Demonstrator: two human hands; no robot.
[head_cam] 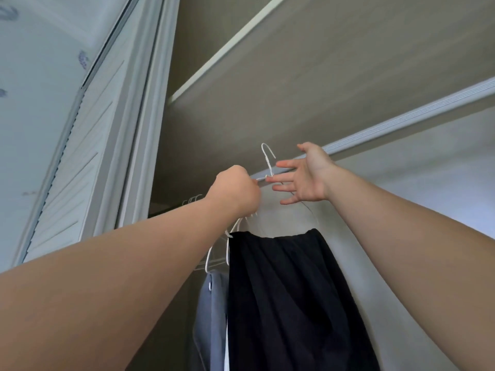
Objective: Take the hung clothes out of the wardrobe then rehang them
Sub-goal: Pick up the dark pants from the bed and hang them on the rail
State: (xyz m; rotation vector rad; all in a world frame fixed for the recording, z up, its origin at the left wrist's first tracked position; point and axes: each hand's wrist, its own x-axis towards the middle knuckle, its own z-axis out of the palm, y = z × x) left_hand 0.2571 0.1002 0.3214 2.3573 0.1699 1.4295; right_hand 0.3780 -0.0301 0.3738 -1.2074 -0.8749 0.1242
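two hands up at a white hanger carrying a black garment

two bare arms reach up into the wardrobe point(150, 129). the left hand point(237, 190) is closed in a fist round the wire of a white hanger point(268, 167), just below its neck. the right hand point(308, 178) is wide, with fingers straight and spread. its fingertips point(271, 179) lie at the hanger's neck, but i cannot tell whether they touch it or sit just beside it. the hanger's hook stands upright above both hands with nothing inside its curve, seen against the underside of the shelf point(227, 49).

a black garment point(289, 303) hangs from this hanger. its gathered top edge is just below the hands and the cloth falls out of view at the bottom. against its left side a blue-grey garment point(211, 311) hangs on another white hanger point(206, 265).

behind the left forearm, near the wardrobe's left side, a dark rail point(160, 212) runs under the shelf, and a few more white hooks point(191, 199) sit over it. a ribbed door track point(401, 121) crosses behind the right hand toward the upper right. a pale louvred door point(80, 170) stands at the wardrobe's left edge.
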